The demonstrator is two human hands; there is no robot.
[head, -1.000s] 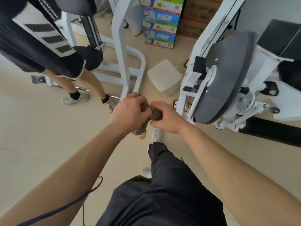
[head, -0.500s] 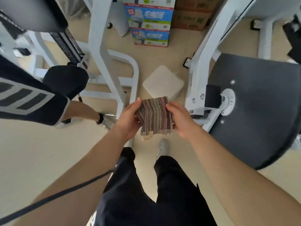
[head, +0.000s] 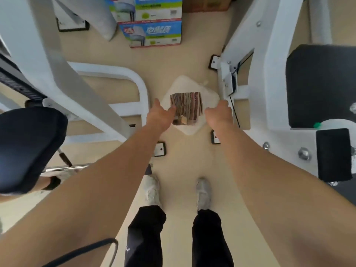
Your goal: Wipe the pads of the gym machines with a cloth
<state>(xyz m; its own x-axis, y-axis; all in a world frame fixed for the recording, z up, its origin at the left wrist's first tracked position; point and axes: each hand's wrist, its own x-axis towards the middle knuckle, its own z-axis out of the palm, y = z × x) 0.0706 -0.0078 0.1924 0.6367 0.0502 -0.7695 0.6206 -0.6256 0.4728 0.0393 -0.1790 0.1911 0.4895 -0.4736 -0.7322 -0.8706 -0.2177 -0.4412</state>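
A striped brown cloth [head: 186, 108], folded into a small square, hangs in front of me over a white square cushion [head: 209, 97] on the floor. My left hand [head: 160, 117] pinches the cloth's left edge. My right hand [head: 219, 113] is just off its right edge, fingers loosely curled, with a small gap to the cloth. A black seat pad [head: 28, 149] sits at the left, a large black pad [head: 319, 85] at the right, and a smaller black pad [head: 335, 155] below that one.
White machine frames stand on both sides: a slanted beam and curved base tube [head: 107, 72] at left, an upright with a cable [head: 229, 81] at right. Printed boxes [head: 152, 33] are stacked ahead. Another person's ankle [head: 48, 183] shows at the left edge. My shoes [head: 203, 193] stand on beige floor.
I have stepped forward between the machines and stretched both arms out. The cloth went from bunched to a folded square, and my right hand has come off its edge.
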